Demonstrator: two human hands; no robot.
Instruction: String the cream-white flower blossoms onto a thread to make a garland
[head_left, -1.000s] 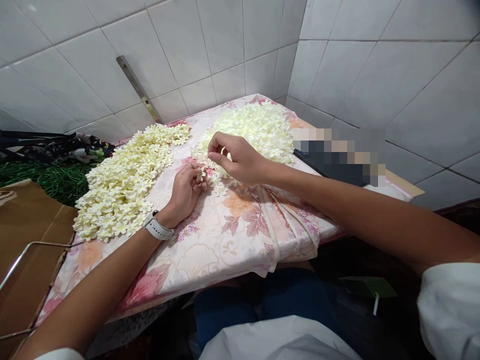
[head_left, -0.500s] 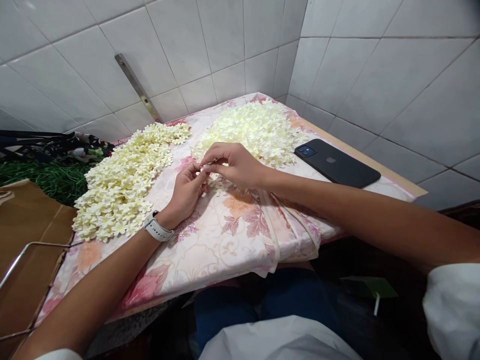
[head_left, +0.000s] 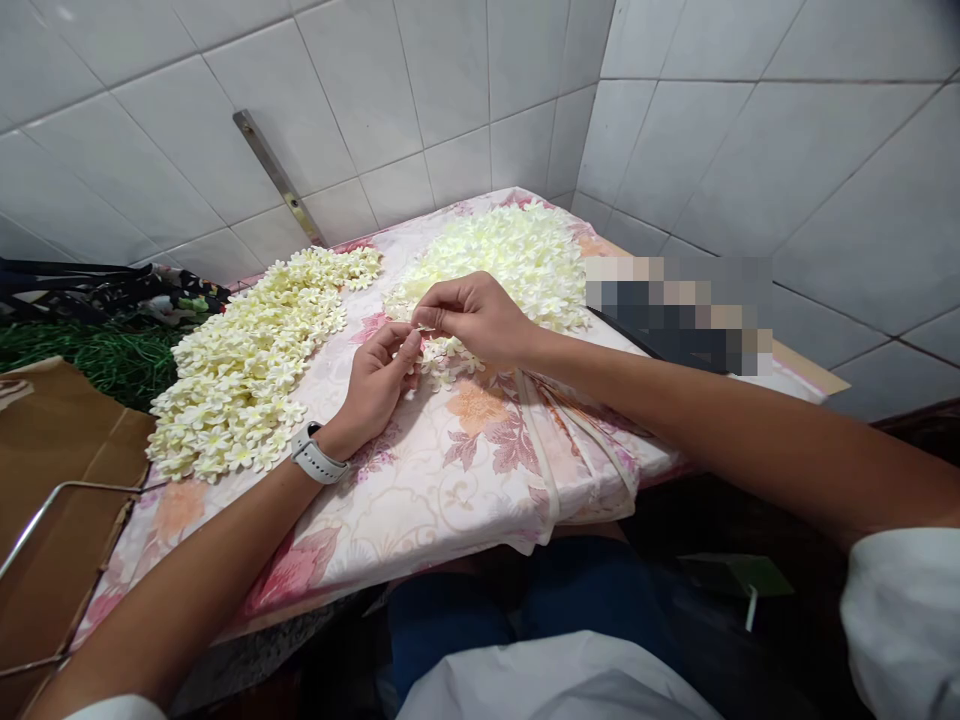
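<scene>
My left hand (head_left: 381, 378), with a white watch (head_left: 316, 455) on the wrist, is closed in a pinch near the middle of the table. Just right of its fingertips, my right hand (head_left: 476, 318) pinches too. What either hand holds is too small to make out. A pile of pale white flowers (head_left: 502, 260) lies behind my right hand, with a few small flowers (head_left: 448, 362) beneath it. Cream-yellow flowers (head_left: 244, 370) form a long heap left of my left hand.
The table has a floral cloth (head_left: 420, 510). At its right lies a black phone (head_left: 637, 335), partly pixelated. Brown cardboard (head_left: 67, 500), green artificial grass (head_left: 97, 360) and dark patterned fabric (head_left: 112, 290) are at the left. Tiled walls (head_left: 420, 80) stand behind.
My right hand has shifted slightly up and to the right, so its fingertips are a little apart from my left hand's. Pixelation now covers much of the phone.
</scene>
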